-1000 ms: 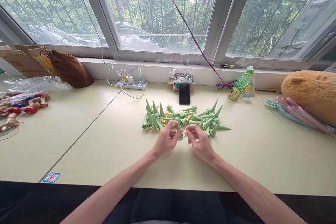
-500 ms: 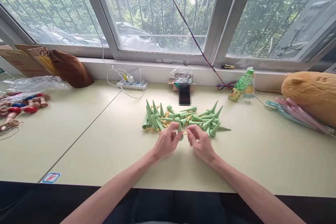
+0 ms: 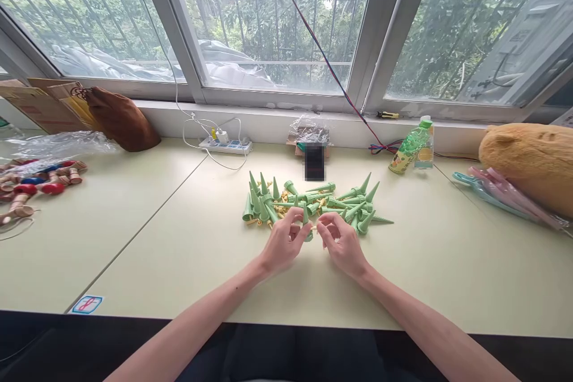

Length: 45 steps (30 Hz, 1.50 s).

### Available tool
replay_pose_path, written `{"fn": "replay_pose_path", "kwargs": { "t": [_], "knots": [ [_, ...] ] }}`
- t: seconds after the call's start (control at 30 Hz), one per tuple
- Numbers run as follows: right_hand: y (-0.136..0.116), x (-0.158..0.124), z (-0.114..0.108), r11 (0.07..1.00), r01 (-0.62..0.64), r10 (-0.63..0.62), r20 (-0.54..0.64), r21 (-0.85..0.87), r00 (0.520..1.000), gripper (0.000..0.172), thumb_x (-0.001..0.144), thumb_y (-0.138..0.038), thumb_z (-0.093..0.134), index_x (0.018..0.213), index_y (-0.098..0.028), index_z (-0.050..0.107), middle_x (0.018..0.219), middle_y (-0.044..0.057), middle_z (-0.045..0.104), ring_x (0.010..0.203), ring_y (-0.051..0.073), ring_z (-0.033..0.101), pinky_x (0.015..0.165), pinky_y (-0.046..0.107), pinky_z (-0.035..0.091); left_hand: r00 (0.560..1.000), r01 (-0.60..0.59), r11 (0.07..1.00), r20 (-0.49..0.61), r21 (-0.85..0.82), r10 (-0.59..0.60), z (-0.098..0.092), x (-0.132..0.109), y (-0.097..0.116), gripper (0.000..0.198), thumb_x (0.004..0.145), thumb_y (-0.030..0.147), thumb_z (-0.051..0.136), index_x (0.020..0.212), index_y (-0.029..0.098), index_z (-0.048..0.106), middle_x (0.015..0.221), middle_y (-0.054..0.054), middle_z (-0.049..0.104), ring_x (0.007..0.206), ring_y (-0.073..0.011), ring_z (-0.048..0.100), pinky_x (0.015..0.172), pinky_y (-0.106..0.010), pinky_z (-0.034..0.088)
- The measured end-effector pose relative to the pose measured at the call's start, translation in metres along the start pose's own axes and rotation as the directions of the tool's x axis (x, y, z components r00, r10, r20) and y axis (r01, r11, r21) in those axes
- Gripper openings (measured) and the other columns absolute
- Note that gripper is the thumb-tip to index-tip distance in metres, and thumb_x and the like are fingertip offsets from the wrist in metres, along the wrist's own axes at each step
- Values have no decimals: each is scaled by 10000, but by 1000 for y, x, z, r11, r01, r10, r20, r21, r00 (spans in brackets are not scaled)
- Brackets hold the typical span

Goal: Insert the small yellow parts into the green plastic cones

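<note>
My left hand (image 3: 285, 240) is closed around a green plastic plant-watering spike (image 3: 306, 215), its tapered point upward. Opposite it, my right hand (image 3: 344, 245) pinches a small yellow plastic piece (image 3: 314, 228), which meets the side of the spike near its lower end. Whether the piece is seated in the spike I cannot tell. Just beyond both hands lies a loose heap of similar green spikes (image 3: 354, 190), some standing point-up and others on their sides. Small yellow pieces (image 3: 285, 196) are scattered among them.
Behind the heap stand a dark pixelated object (image 3: 314, 162) and a plastic-wrapped box (image 3: 310, 131). A power strip (image 3: 230, 146), a green bottle (image 3: 409, 146) and a tan plush (image 3: 528, 161) line the window side. Wooden toys (image 3: 52, 187) and a brown bag (image 3: 120, 119) are at left.
Both hands stay in nearly the same place. The fingers of my right hand have shifted slightly at the yellow piece, and the spike has moved a touch left.
</note>
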State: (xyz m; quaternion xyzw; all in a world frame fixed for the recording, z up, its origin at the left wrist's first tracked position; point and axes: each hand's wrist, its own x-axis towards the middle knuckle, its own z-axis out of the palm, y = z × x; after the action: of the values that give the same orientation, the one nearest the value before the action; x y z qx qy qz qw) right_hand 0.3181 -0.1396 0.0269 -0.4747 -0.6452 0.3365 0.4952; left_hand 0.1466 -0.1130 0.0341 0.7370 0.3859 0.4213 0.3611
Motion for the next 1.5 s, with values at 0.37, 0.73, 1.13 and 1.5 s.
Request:
{"fn": "replay_pose_path", "kwargs": {
  "t": [0.37,0.73,1.13,1.5],
  "knots": [
    [3,-2,1,1000,-11,11,-9,6,1000,200,979,-404,509,968,-206,534,650,-25,550,534,133,525,493,250,415,988,-145,981,65,132,137,1,-3,-11,118,965,288,511,996,220,420,531,116,313,420,-60,297,462,-185,243],
    [4,-1,0,998,-48,49,3,-42,999,229,985,-416,484,918,-208,551,580,-42,494,501,129,457,483,246,365,984,-149,981,116,124,135,2,-5,-11,113,970,294,500,1019,207,447,552,103,378,423,-55,320,461,-186,268],
    [-2,0,-1,998,33,-26,105,-61,994,254,964,-410,532,1089,-197,590,822,32,637,566,146,563,515,270,437,988,151,959,53,-240,-142,-4,2,0,283,941,454,558,990,206,431,777,38,537,371,-24,446,313,-151,338],
    [0,0,-1,996,33,-23,109,-89,994,261,976,-432,507,931,-196,608,689,0,578,550,140,525,502,258,394,996,82,980,38,-181,-77,-3,1,0,240,952,414,546,990,199,448,798,20,558,409,-28,450,338,-153,340]
  ]
}}
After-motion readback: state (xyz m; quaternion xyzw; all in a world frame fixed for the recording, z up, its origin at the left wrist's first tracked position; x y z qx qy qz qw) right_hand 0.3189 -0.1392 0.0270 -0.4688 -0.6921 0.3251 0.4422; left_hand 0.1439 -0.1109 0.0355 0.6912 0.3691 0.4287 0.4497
